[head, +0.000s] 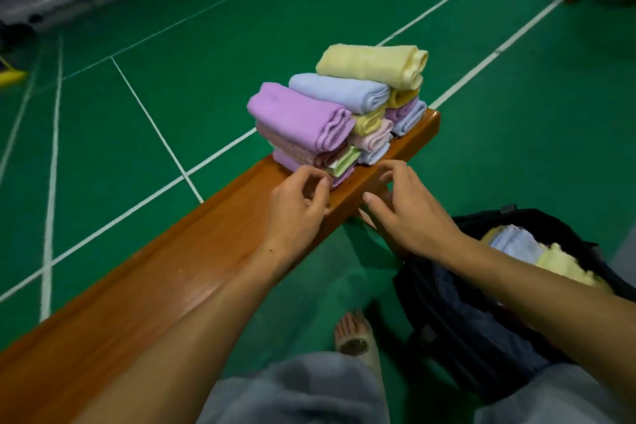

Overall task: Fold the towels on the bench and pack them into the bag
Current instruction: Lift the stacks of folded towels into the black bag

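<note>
On the far end of the long brown wooden bench (192,251), a pile of folded pastel towels (339,110) is stacked, yellow and purple ones on top. The left hand (296,206) is held just before the pile, fingers loosely curled, nothing grasped. The right hand (409,213) is spread relaxed over the bench edge, empty. The open black bag (481,313) on the green floor (172,55) already holds blue and yellow towels.
</note>
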{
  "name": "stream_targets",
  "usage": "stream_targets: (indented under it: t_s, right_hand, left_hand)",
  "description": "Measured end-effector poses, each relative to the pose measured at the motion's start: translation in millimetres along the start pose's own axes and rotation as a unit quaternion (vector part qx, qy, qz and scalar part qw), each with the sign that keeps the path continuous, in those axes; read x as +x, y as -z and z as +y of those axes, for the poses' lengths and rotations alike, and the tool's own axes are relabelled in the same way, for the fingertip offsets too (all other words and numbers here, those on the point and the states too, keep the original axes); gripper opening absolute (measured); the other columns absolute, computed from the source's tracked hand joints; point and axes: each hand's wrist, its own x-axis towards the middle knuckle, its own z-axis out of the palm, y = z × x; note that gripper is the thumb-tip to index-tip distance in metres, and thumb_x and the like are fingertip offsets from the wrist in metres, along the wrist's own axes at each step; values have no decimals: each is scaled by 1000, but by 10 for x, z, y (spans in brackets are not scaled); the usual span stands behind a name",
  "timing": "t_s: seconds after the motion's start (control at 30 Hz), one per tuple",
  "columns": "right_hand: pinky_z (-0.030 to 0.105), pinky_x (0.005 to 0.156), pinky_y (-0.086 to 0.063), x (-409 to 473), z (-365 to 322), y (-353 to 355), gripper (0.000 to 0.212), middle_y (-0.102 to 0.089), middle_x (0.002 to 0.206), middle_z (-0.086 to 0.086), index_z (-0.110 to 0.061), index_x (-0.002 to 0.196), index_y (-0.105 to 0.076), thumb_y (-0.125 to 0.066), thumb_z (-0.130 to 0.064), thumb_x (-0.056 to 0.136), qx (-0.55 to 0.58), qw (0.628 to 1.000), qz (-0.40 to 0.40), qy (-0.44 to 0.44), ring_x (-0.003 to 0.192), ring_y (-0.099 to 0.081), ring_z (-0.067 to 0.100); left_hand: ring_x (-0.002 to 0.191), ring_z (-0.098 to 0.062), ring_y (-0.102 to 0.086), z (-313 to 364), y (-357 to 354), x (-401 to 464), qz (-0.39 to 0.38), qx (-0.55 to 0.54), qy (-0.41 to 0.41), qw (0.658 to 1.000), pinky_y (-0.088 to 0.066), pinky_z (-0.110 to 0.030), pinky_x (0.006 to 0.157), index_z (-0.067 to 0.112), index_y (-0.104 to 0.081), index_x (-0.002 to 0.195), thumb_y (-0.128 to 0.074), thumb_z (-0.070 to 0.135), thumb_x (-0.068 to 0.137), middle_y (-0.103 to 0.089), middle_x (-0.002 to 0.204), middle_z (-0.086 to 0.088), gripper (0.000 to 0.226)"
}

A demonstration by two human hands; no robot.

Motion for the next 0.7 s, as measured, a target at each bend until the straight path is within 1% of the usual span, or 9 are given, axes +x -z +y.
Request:
stream_targets:
  t_s: [0.13, 0.2, 0.23, 0.33, 0.43, 0.5, 0.57, 0.63, 0.7]
  right_hand:
    - [35, 106, -41, 198, -350, -242, 60, -41, 146, 6, -20, 150, -32, -55, -50, 104, 112, 992, 48, -12, 130, -47, 17]
    - [28, 101, -36, 312, -508, -344, 60, -38, 146, 5, -21, 150, -32, -55, -51, 104, 156, 984, 71, -44, 124, -44, 14]
    - [28, 99, -36, 370, -586, -392, 61, -37, 146, 4, -22, 150, -31, -55, -53, 103, 178, 978, 79, -68, 122, -44, 15]
    - [37, 101, -41, 527, -756, -523, 73, -30, 154, 4, -26, 154, -23, -51, -66, 100, 253, 953, 91, -139, 129, -48, 25]
    - [47, 110, -41, 657, -831, -589, 86, -25, 161, 7, -28, 158, -15, -48, -76, 95, 281, 937, 91, -185, 140, -44, 36]
    - [50, 110, -43, 732, -841, -598, 90, -25, 161, 8, -28, 158, -15, -48, -79, 93, 281, 933, 86, -206, 140, -44, 38]
    - [53, 111, -43, 790, -830, -601, 93, -25, 162, 10, -26, 159, -16, -47, -82, 91, 284, 928, 82, -227, 140, -44, 40]
    - [53, 111, -44, 838, -806, -614, 98, -25, 162, 12, -23, 160, -18, -46, -85, 89, 287, 924, 76, -243, 140, -44, 40]
    - [55, 107, -48, 892, -786, -627, 107, -27, 160, 12, -22, 159, -20, -45, -92, 82, 290, 919, 66, -259, 136, -47, 41]
  left_hand:
    - [76, 3, -60, -226, 339, 276, 115, 9, 52, 992, -45, -16, 68, 18, -66, 97, -61, 20, 104, -67, 87, 12, 9]
    - [80, 6, -57, -374, 425, 507, 161, -15, 99, 982, -45, -19, 76, 18, -61, 104, -60, 28, 106, -63, 93, 13, 10]
    - [86, 3, -57, -460, 448, 641, 176, -31, 125, 976, -45, -23, 81, 18, -59, 110, -58, 35, 107, -62, 99, 11, 18]
    - [109, -13, -56, -622, 427, 982, 173, -77, 177, 966, -41, -30, 92, 14, -52, 136, -51, 57, 106, -58, 123, 1, 52]
    - [119, -17, -53, -716, 342, 1215, 151, -133, 208, 957, -38, -32, 100, 16, -41, 151, -46, 68, 102, -53, 135, -3, 72]
    - [124, -20, -57, -761, 298, 1314, 133, -165, 216, 953, -43, -43, 110, 25, -46, 147, -45, 85, 91, -56, 136, 2, 82]
    - [121, -23, -64, -903, 254, 1407, 114, -187, 235, 947, -48, -55, 109, 39, -61, 128, -42, 102, 74, -65, 130, 8, 85]
    - [116, -22, -69, -1042, 205, 1466, 95, -197, 240, 946, -52, -56, 105, 43, -69, 113, -42, 107, 67, -72, 123, 8, 83]
    - [115, -19, -69, -993, 184, 1449, 85, -196, 233, 949, -52, -54, 106, 44, -69, 108, -42, 107, 67, -72, 124, 9, 80]
